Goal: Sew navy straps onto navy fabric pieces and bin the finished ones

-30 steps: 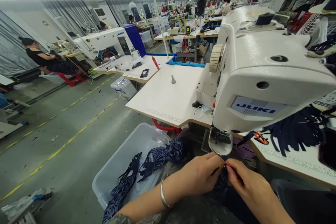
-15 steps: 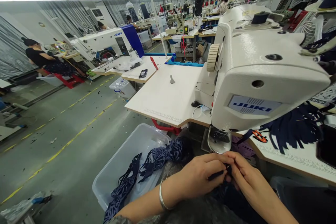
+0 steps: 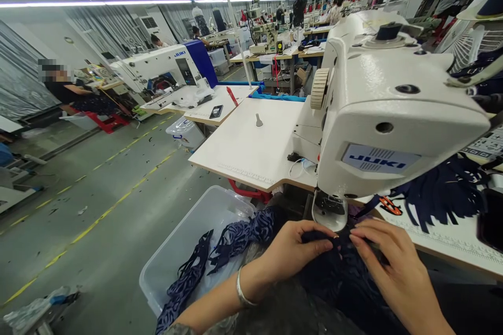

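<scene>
Just below the front end of a white sewing machine [image 3: 393, 115], both my hands grip dark navy patterned fabric [image 3: 341, 277]. My left hand [image 3: 301, 248], with a silver bangle on its wrist, pinches an edge of it between thumb and fingers. To its right, my right hand [image 3: 393, 259] also pinches the fabric, thumb against fingertips. The cloth hangs from my fingers over my lap. The machine's rounded metal plate [image 3: 330, 217] lies right above my fingertips; the fabric's edge there is too dark to make out fully.
At lower left a clear plastic bin [image 3: 173, 241] holds bunched navy patterned pieces [image 3: 243, 235]. Navy strips [image 3: 444, 193] and orange-handled snips [image 3: 390, 205] lie on the right tabletop. A white table [image 3: 251, 152] extends left of the machine. A person [image 3: 65, 89] sits at far left.
My hands came together over the fabric, then spread apart. The fabric is now held more openly between them, and my right hand has moved right.
</scene>
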Demonstrator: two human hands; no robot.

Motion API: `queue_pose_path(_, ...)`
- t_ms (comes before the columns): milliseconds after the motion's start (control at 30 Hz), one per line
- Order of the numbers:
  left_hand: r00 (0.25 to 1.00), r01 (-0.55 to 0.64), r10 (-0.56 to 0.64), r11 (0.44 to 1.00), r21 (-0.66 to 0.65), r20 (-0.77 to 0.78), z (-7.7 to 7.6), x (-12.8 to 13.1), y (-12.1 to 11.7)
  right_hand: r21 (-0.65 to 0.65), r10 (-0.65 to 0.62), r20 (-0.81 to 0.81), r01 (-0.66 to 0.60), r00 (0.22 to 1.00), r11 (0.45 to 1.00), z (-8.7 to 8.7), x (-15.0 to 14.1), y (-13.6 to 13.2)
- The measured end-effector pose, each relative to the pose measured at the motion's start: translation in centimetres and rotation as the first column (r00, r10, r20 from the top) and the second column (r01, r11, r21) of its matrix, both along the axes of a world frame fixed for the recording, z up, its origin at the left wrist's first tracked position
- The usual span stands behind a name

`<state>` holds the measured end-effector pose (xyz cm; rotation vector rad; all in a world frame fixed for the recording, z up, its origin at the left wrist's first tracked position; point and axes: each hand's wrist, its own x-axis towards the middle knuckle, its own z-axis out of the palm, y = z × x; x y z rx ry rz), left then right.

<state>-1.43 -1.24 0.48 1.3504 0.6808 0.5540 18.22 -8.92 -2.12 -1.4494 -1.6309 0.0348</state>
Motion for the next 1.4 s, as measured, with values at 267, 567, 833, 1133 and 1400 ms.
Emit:
queue_pose_path(267,0.99,-0.128,0.127,0.992,0.013,0.056,-1.0,1.3,-0.6,-0.145,0.041,-0.353,-0.099,0.935,0.984,-3.0,-3.0,-1.3)
queue_pose_path(567,0.939,-0.344,0.325,0.871,0.35,0.114,-1.3,1.8,-2.3,0.05,0.03,-0.636,0.002,0.771,0.999,-2.9,-5.4,-0.3)
queue_pose_path(833,0.904,-0.403,0.275,0.806,0.433,0.329,-2.4,1.9,-2.4,0.205,0.175,-0.551,-0.071,0.816,0.976,-2.7,-4.8,-0.1)
queue_pose_path(1133,0.943,-0.303,0.222,0.882,0.36,0.25,-2.0,1.6,-2.0,0.078,0.126,-0.609,-0.099,0.783,0.992,-2.3,-3.6,-0.2)
queue_pose_path(1400,0.921,-0.386,0.375,0.848,0.364,0.104,-2.6,1.7,-2.3,-0.14,-0.061,-0.596,-0.029,0.801,0.99,-1.7,-3.6,0.0)
